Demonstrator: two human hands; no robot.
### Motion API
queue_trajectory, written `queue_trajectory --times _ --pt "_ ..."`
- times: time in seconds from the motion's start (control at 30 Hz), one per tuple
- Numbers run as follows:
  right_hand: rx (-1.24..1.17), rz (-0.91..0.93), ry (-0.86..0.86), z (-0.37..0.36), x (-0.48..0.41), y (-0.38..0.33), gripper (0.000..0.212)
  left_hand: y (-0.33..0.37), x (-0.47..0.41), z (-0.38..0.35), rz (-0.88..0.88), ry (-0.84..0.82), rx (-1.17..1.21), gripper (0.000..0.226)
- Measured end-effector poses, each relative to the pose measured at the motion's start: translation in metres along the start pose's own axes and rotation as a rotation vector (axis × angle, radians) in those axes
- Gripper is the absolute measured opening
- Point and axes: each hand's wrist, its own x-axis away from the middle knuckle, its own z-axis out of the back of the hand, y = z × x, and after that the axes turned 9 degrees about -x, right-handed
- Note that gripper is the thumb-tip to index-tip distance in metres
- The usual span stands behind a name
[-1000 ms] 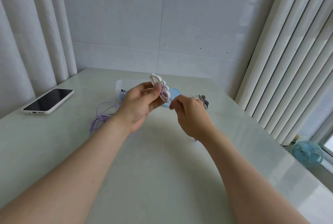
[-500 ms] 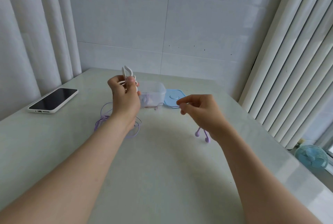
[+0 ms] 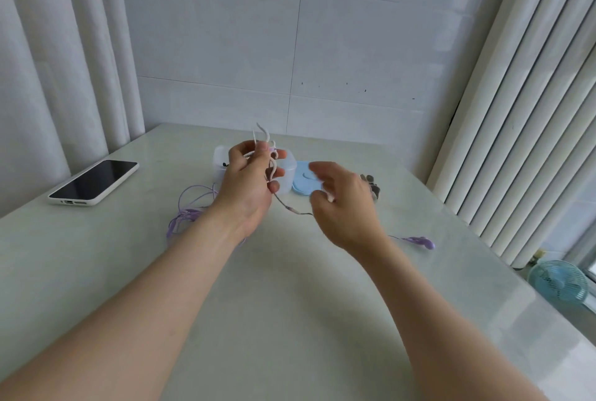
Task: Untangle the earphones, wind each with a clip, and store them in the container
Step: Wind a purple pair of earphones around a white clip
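Above the far middle of the table (image 3: pixel 290 304), grips a white clip (image 3: pixel 272 165) upright in the left hand (image 3: pixel 248 181), fingers and thumb curled round it, with what looks like a turn or two of purple cord on it. Leaves most of the purple earphones (image 3: pixel 190 213) spread on the table: loose loops just left of the left wrist, a thin run of cord crossing from the clip toward the right hand (image 3: pixel 345 204), and the earbuds (image 3: pixel 422 241) resting toward the right edge, beyond the right wrist. Cannot tell whether the right hand pinches that cord: blurred, fingers loosely bent, thumb and forefinger somewhat apart, the cord lost from view at the palm.

Toward the far edge, behind the left hand, stands the clear container (image 3: pixel 288 170), open, with the blue lid (image 3: pixel 301 183) flat just beside it on the right. Holds something dark inside, too small to name. Near the lid, half hidden behind the right hand, a few grey spare clips (image 3: pixel 374 186). By the left edge, a phone (image 3: pixel 93 183), face up.

Judged from this: purple set seemingly free of knots, winding barely begun. Left to do: wrap the remaining length onto the clip, take in the earbuds, drop the bundle into the container, perhaps close it with the lid.
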Motion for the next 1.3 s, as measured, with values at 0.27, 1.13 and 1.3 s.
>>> queue_trajectory --times 0.27,1.13,1.3 --pt "-0.066 -0.069 -0.161 -0.013 0.003 0.001 0.011 0.006 0.003 0.0 0.068 -0.064 0.097 0.026" --pt "0.233 0.206 0.21 0.017 -0.017 0.029 0.022 -0.013 0.016 0.013 0.074 -0.573 -0.581 0.025" --pt "0.278 0.268 0.197 0.013 -0.018 0.036 0.022 -0.014 0.015 0.014 -0.109 -0.606 -0.788 0.019"
